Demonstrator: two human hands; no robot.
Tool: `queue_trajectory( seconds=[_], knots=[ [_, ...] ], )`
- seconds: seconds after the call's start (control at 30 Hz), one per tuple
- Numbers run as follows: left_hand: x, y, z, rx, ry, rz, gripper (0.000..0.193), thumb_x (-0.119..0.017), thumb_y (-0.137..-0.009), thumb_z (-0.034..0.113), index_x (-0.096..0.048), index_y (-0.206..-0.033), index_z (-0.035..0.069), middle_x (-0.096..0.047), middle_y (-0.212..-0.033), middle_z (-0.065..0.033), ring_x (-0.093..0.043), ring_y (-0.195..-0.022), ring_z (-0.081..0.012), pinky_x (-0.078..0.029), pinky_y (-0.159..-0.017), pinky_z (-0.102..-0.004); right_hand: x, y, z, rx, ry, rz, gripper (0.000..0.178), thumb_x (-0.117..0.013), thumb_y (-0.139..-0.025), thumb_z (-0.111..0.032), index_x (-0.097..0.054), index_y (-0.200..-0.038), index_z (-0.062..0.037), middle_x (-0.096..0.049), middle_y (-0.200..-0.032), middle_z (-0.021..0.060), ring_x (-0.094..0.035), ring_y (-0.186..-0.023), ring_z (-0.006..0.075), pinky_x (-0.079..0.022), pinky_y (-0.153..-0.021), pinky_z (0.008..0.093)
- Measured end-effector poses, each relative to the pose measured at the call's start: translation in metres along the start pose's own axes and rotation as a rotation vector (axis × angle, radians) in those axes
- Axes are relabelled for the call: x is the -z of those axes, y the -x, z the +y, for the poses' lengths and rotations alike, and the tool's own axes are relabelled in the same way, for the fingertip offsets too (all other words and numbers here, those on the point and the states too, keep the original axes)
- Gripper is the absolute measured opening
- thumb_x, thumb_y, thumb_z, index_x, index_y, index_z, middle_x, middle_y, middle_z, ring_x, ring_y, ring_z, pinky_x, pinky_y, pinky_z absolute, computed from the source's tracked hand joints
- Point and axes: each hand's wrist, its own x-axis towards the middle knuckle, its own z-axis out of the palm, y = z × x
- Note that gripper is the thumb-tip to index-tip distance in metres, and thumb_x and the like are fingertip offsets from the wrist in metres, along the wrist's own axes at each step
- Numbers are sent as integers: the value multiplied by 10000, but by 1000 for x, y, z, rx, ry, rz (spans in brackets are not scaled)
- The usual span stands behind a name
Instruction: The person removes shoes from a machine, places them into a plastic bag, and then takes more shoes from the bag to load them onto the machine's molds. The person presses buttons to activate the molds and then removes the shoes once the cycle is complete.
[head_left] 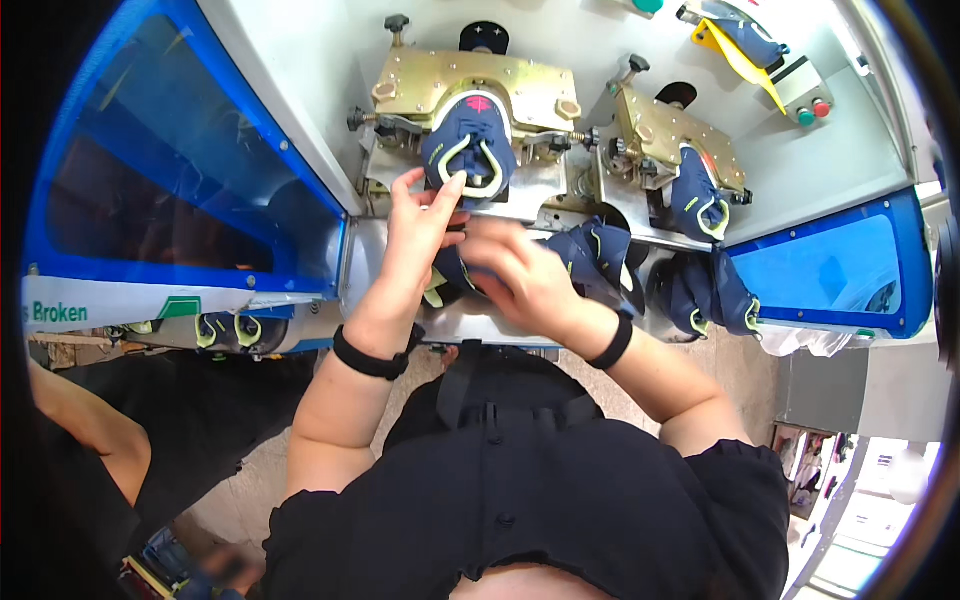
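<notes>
A navy shoe upper [462, 135] with a pale lime collar sits toe inward in the left brass-coloured machine fixture [470, 80]. My left hand [418, 222] is at its heel end, thumb against the collar edge and index finger along the left side. Just to the right, my right hand [515, 265] is slightly blurred, its fingers bent above another navy upper [455, 268] on the metal ledge. The hand partly hides that piece, and whether the fingertips grip it is unclear.
A second fixture [675, 130] at right holds another navy upper [698, 195]. More shoes [595, 255] lie along the ledge. Green and red buttons [813, 112] are on the right wall. Blue-framed windows [830, 270] flank the machine. Another person's arm [90, 425] is at left.
</notes>
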Motion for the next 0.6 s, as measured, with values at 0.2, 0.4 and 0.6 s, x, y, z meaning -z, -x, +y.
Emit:
queue_trajectory(
  seconds=[0.2,0.4,0.6],
  knots=[
    [-10,-10,-7,109,65,2,615,-620,-900,344,-307,-1328,32,-596,-1085,-159,-682,-775,-247,-558,-625,-327,-12,189,49,-105,19,-642,352,-589,-875,-226,-574,-1194,-78,-587,-1203,116,-592,-1100,258,-514,-867,375],
    [-17,-10,-11,126,41,-5,518,-564,-898,395,-410,-1237,35,-589,-991,-143,-673,-704,-251,-561,-609,-330,-64,210,53,4,401,-589,565,-529,-892,-337,-464,-1360,-28,-438,-1448,105,-439,-1331,235,-351,-1089,445],
    [-13,-9,-7,119,40,23,454,-557,-906,384,-451,-1179,37,-607,-945,-145,-675,-691,-250,-571,-601,-340,-83,211,54,105,528,-526,543,-497,-882,-316,-475,-1353,-46,-417,-1463,94,-411,-1351,257,-307,-1096,520]
  ],
)
